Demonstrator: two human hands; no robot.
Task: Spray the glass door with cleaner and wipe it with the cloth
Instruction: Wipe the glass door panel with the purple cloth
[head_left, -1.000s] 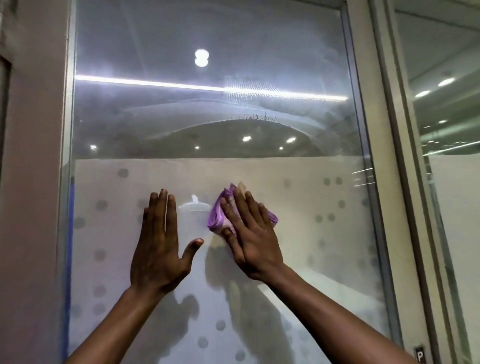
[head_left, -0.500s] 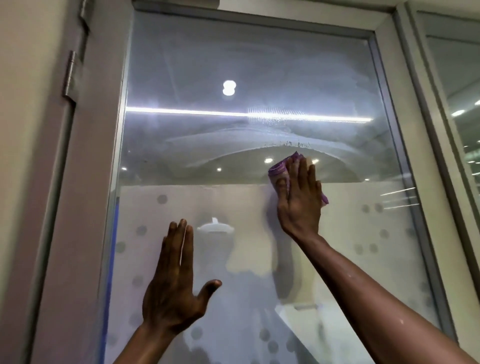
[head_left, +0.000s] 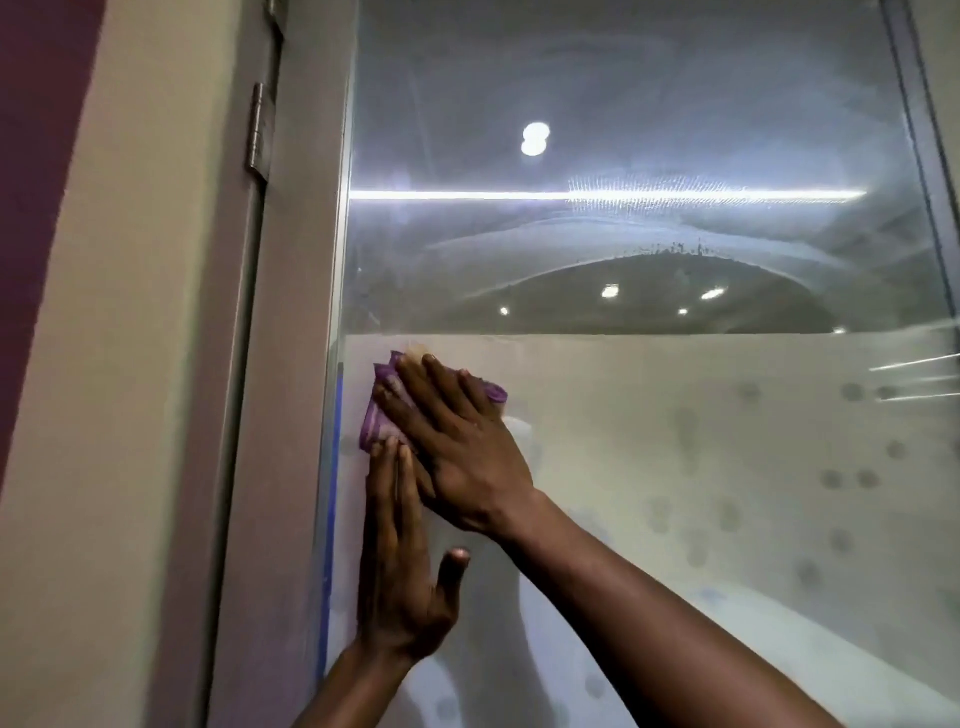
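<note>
The glass door (head_left: 649, 234) fills the view, clear above and frosted with grey dots below. Curved smear marks arc across the clear part. My right hand (head_left: 457, 457) presses a purple cloth (head_left: 376, 421) flat against the frosted glass near the pane's left edge, just under the frosting line. My left hand (head_left: 402, 571) lies flat on the glass right below, fingers together and pointing up, thumb out, its fingertips touching the cloth's lower edge. My right forearm crosses above the left wrist. No spray bottle is in view.
A grey door frame (head_left: 291, 364) with a metal hinge (head_left: 258, 130) runs down the left, beside a cream wall (head_left: 119, 364). A blue strip (head_left: 332, 519) lines the pane's left edge. The frame's right side (head_left: 930, 130) borders the glass.
My right hand has swept the cloth down and left from the clear glass to the pane's left edge. The view has shifted left. My left hand stays flat on the glass.
</note>
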